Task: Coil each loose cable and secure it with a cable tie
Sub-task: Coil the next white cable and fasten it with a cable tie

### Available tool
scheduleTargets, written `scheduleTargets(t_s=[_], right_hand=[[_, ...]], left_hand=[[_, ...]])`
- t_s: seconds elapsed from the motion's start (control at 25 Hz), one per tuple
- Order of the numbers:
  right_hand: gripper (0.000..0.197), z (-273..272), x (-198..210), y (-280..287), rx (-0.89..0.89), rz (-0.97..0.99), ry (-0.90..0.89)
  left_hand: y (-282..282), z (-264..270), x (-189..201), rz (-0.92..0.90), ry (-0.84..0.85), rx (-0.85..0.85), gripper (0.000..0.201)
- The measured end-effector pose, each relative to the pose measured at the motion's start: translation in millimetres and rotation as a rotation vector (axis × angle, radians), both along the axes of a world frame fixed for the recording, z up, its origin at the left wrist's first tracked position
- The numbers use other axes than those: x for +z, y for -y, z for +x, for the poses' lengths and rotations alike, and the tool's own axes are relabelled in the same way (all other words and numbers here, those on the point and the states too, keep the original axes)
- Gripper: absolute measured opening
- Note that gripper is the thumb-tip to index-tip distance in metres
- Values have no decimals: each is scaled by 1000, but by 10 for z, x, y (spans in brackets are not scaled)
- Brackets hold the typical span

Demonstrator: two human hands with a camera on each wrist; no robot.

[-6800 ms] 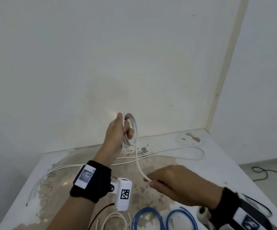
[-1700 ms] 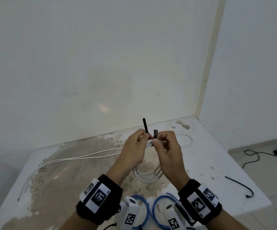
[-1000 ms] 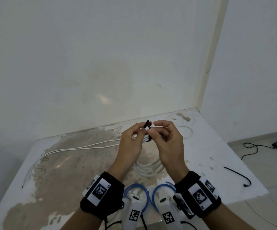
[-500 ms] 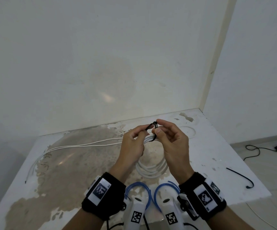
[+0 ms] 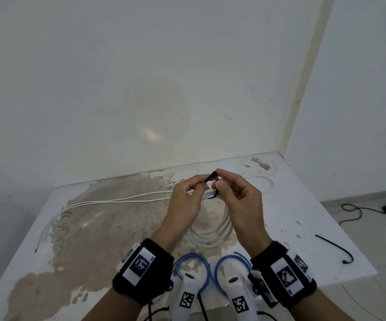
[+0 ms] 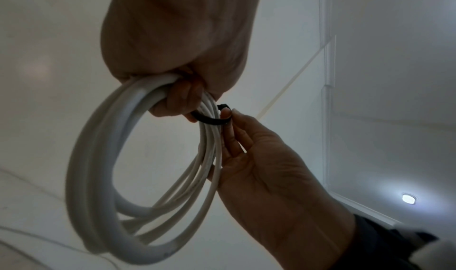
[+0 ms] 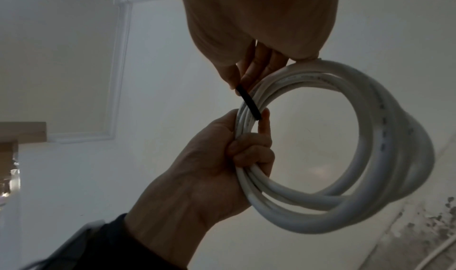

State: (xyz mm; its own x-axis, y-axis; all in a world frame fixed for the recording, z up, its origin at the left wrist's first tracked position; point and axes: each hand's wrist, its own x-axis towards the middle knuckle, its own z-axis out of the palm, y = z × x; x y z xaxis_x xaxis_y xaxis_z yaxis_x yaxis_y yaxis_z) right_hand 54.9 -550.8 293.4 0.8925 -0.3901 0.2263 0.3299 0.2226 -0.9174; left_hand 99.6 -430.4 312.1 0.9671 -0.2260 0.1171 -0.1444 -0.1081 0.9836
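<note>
White cable coil (image 5: 210, 230) is up off the table (image 5: 303, 205), held in front of me between both hands, loops hanging down. Looks light but springy: the loops fan apart at the bottom in both wrist views, so I judge they'd spread if I let the bundle go. Jacket looks smooth, probably a bit slippery. Best hold is right at the top where the strands are bunched, next to the tie.

Black cable tie (image 6: 212, 120) is wrapped round that bunched spot, loop looks loose. Thin plastic strip, flexible but springy; I'd take it by the tail end and the head, nowhere else.

My left hand (image 5: 183, 202) has its fingers curled round the strands, fist closed on the bundle, with thumb and forefinger up at the tie's end. My right hand (image 5: 238, 200) pinches the tie at its head between thumb and forefinger, other fingers (image 6: 237, 137) half straight along the coil. Both wrists raised, palms turned inward, fingertips almost meeting above the coil.

Can't tell if the tail is through the head yet; too small.

Elsewhere: another white cable (image 5: 108, 201) lies loose on the table, blue cable (image 5: 192, 258) near my wrists, spare black tie (image 5: 335, 247) at the right edge.
</note>
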Motion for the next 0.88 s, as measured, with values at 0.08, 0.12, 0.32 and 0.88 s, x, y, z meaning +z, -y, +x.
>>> scheduleTargets(t_s=[0.08,0.12,0.32,0.88], right_hand=[[26,-11,-5,-7,-9,4,9],[26,-18,-8,-11,-18,6,20],[28,-23,-34,-14,-59,-3,36],[14,-43,-79,58,-128,-228,-34]], left_hand=[[0,-3,-1,-2,-6,-4,27],[3,-9,4,-16,-20,-10,27],[26,-25,19,-56,-61,-28,29],[-18,-30,-68,85,23,-31,37]])
